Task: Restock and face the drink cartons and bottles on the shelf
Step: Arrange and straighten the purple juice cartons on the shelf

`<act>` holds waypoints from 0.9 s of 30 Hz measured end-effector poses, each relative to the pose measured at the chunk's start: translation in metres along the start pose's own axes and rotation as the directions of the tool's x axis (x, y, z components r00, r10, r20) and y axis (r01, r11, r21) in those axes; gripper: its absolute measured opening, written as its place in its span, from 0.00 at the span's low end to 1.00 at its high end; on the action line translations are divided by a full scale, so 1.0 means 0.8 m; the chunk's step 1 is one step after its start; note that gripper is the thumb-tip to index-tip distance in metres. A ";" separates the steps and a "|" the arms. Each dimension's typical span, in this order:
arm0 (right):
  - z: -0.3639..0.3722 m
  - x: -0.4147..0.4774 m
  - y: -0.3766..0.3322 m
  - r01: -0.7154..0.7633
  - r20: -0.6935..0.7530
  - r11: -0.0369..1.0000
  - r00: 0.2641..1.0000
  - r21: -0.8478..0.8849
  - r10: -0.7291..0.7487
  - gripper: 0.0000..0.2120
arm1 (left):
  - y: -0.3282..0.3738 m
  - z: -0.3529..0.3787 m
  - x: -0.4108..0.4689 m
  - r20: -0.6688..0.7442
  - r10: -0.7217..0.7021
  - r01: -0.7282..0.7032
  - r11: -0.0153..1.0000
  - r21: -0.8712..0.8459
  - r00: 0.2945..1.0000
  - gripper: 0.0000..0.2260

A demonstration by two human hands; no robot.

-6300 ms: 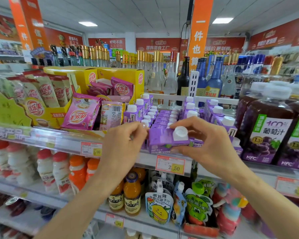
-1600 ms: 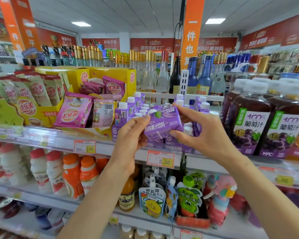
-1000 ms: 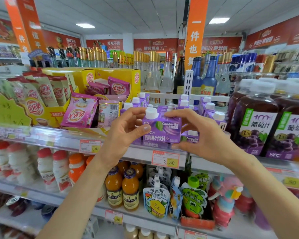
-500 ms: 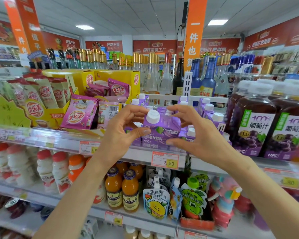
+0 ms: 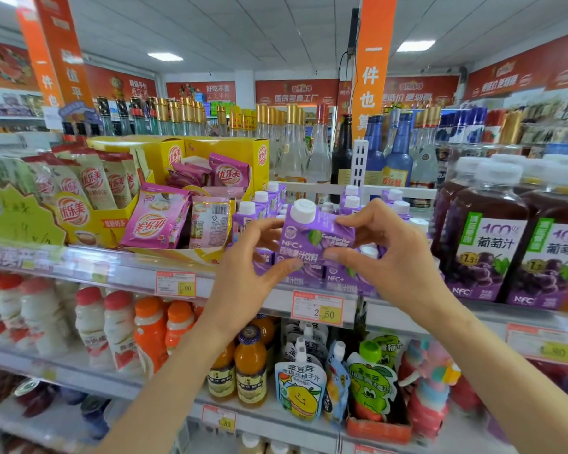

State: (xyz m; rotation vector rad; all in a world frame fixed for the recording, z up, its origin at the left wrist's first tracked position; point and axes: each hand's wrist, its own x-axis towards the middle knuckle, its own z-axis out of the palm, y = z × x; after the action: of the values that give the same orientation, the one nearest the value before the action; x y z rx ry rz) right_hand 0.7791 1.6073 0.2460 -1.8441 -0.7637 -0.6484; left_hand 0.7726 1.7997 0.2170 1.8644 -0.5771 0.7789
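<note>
Purple with a white cap, the carton (image 5: pixel 312 245) is held in both hands just above the front of the row of like cartons (image 5: pixel 341 277) on the shelf (image 5: pixel 236 285). It does not seem to rest on anything. It stands nearly upright, tipped a little, with its printed face turned out to the aisle. The step in hand, as I judge it, is setting this carton at the front of the row and facing it. The left hand (image 5: pixel 243 273) pinches the carton's left edge, with the thumb (image 5: pixel 287 264) pressed at the lower front corner and the fingers (image 5: pixel 264 224) curled onto the upper side below the cap. The right hand (image 5: pixel 404 260) pinches the right edge the same way, thumb low on the front and forefinger bent over the sloped top. Its other fingers curl behind, and I cannot tell whether they touch. On both hands the fingers are spread only as far as the carton needs and clamped on it. Next it should be lowered straight down above the price tag (image 5: pixel 318 311), square with its neighbours and label forward. The hands hide whether a free slot lies beneath. The bottles (image 5: pixel 482 247) stand close on the right, so the right hand has little room to slide out.
</note>
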 end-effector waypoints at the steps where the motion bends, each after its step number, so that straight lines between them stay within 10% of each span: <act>1: 0.000 0.001 0.000 -0.038 0.005 0.998 0.999 0.049 0.038 0.13 | 0.000 0.003 -0.003 -0.036 -0.002 0.001 1.000 -0.019 0.999 0.18; 13: -0.001 0.018 -0.005 -0.382 0.176 0.797 0.924 0.468 0.340 0.10 | -0.013 0.000 0.005 -0.197 0.278 -0.235 0.948 0.215 0.940 0.19; 27: -0.008 0.016 -0.002 -0.313 0.164 0.903 0.947 0.294 0.275 0.17 | 0.004 0.002 0.002 -0.166 0.026 -0.049 0.989 -0.137 0.986 0.08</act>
State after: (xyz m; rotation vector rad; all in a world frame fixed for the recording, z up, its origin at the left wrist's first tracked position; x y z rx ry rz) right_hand 0.7860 1.6042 0.2586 -1.6624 -0.6062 -0.2063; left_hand 0.7721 1.7968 0.2197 1.6474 -0.5496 0.8845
